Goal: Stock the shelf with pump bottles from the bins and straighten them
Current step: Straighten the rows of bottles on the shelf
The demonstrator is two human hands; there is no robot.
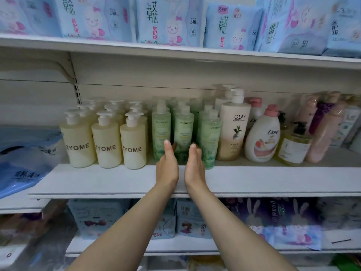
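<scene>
This is a shop aisle. White metal shelving (125,184) holds rows of identical pump bottles (106,139) facing forward, with branded body-wash bottles (233,130) to the right. Packaged sanitary pads (168,20) fill the shelf above, and more packs (97,218) sit on the shelf below.

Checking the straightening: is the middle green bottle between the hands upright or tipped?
Upright: the middle green bottle stands level with its neighbours, left hand and right hand flanking it.
</scene>
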